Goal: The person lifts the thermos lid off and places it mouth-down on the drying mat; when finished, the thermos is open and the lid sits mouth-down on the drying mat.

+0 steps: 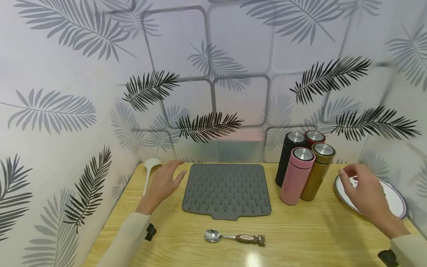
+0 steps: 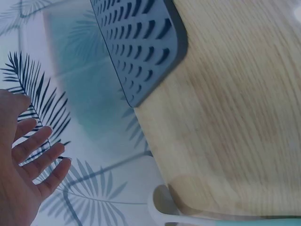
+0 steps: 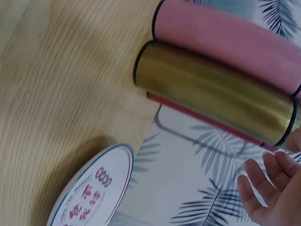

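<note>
My left hand [image 1: 163, 181] hovers left of a grey ridged mat [image 1: 227, 191], its fingers spread and holding nothing. Partly behind that arm lies a white ladle [image 1: 152, 163], whose handle turns teal in the left wrist view. Over a white plate [image 1: 397, 202] at the right is my right hand [image 1: 365, 187], fingers loosely bent with nothing in them. Beside it a cluster of vacuum flasks stands upright: a pink flask [image 1: 297, 180], a gold flask [image 1: 313, 181], a black flask [image 1: 285, 161] and a red flask [image 1: 314, 136]. Red characters mark the plate [image 3: 96, 188] in the right wrist view.
A metal spoon [image 1: 212, 236] with a brown bear-ended handle lies in front of the mat on the wooden table [image 1: 186, 246]. A leaf-patterned curtain [image 1: 233, 55] rises directly behind the table and along its left side.
</note>
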Available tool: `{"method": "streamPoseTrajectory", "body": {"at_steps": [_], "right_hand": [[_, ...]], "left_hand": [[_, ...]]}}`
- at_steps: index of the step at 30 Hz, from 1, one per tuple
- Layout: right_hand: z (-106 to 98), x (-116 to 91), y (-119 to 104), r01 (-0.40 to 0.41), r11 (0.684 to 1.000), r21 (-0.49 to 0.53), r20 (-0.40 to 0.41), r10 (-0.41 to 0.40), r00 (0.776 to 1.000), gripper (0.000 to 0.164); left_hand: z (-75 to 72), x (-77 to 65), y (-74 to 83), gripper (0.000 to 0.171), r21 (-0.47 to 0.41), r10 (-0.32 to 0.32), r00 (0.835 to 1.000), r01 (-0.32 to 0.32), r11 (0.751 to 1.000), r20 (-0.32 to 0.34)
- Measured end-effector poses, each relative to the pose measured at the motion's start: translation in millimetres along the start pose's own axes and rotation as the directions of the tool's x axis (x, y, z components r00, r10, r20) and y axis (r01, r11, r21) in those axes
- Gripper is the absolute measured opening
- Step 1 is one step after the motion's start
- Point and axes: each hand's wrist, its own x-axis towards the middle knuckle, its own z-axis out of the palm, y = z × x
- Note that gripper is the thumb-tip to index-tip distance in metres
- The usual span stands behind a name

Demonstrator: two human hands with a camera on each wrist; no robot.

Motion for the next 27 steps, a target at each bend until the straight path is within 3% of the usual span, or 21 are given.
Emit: {"method": "streamPoseTrajectory", "body": {"at_steps": [3, 6, 9, 16, 21, 27], "right_hand": [[3, -3, -11, 0.044, 0.999, 0.018, -0.091, -0.043, 0.995, 0.007], [8, -6, -24, 0.059, 0.996, 0.064, -0.091, -0.053, 0.994, 0.007], [15, -10, -35, 0.055, 0.990, 0.131, -0.076, -0.046, 0.996, 0.011], [30, -15, -56, -0.010, 0.972, 0.236, -0.017, 0.014, 1.000, 0.029], [40, -16, -64, -0.063, 0.967, 0.247, 0.018, 0.060, 0.998, 0.038], [47, -16, -69, -0.129, 0.958, 0.258, 0.061, 0.117, 0.991, 0.049]], "left_hand": [[2.3, 6.6, 9.2, 0.031, -0.030, 0.062, 0.997, -0.063, 0.998, -0.054], [6.8, 12.8, 19.3, 0.027, -0.040, 0.121, 0.989, -0.125, 0.991, -0.089], [12.6, 18.1, 31.7, 0.026, -0.064, 0.155, 0.984, -0.161, 0.985, -0.084], [28.5, 29.9, 67.3, 0.028, -0.171, 0.159, 0.987, -0.162, 0.972, -0.035], [37.3, 39.9, 95.4, 0.030, -0.263, 0.180, 0.983, -0.180, 0.948, -0.022], [46.2, 58.9, 133.2, 0.035, -0.366, 0.186, 0.981, -0.153, 0.918, 0.058]]}}
